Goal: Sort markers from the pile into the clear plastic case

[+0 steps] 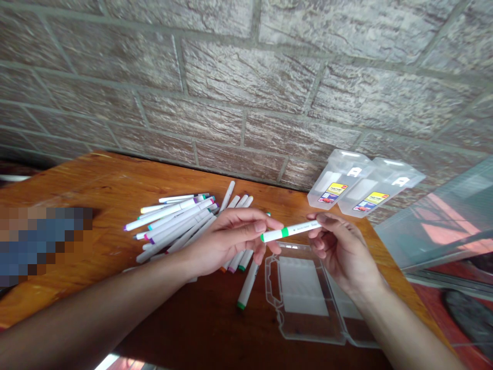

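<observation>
A white marker (299,229) with a green band and green tip is held nearly level above the table. My right hand (342,246) pinches its plain right end between thumb and fingers. My left hand (234,234) has its thumb and fingers closed about the green-tipped left end. Beneath my right hand, a clear plastic case (308,326) lies unfolded, with a white panel inside. Just below my left hand, a green-ended marker (247,288) lies on the wood. A loose heap of white markers (179,213) with various coloured ends spreads behind my left forearm, which hides part of it.
Two closed translucent cases (327,177) with yellow and blue labels stand at the back right against the brick wall (215,118). The wooden table (103,180) ends at the right beside a glass panel (450,210). A pixelated patch covers something at the left.
</observation>
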Demonstrator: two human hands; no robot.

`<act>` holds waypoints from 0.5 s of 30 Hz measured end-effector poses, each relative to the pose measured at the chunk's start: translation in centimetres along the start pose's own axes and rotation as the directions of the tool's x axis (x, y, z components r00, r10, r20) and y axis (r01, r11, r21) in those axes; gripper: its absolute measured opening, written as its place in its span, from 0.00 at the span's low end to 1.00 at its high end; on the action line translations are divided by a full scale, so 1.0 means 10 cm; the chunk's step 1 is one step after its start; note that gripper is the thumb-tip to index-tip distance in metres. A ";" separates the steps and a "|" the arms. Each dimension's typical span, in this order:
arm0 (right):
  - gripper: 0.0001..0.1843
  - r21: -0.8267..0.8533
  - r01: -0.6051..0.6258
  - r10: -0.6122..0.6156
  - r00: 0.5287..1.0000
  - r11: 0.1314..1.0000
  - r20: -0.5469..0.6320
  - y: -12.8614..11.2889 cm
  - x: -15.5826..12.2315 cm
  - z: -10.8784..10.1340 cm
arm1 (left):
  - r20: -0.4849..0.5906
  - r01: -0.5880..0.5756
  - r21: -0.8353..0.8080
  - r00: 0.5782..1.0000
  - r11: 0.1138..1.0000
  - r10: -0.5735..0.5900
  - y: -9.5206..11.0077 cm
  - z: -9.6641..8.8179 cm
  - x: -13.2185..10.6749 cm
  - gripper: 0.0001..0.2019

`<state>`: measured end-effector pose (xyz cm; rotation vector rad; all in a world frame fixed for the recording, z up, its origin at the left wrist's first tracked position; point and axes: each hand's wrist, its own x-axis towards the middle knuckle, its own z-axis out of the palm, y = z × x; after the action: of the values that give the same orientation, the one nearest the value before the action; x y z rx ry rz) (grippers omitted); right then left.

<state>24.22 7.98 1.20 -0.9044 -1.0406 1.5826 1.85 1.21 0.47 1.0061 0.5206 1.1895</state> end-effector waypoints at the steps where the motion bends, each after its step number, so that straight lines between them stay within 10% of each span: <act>1: 0.15 -0.001 0.002 -0.002 1.000 1.000 -0.001 0.00 0.00 0.00 | 0.001 -0.002 -0.001 1.000 1.000 0.002 0.00 0.00 0.00 0.12; 15: 0.15 0.013 -0.011 0.012 1.000 1.000 -0.027 -0.01 0.00 0.02 | 0.036 -0.062 0.076 0.998 0.995 0.059 0.00 -0.02 -0.01 0.13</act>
<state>24.08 8.00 1.37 -0.9223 -1.0064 1.5806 1.67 1.24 0.34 1.1129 0.5156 1.2112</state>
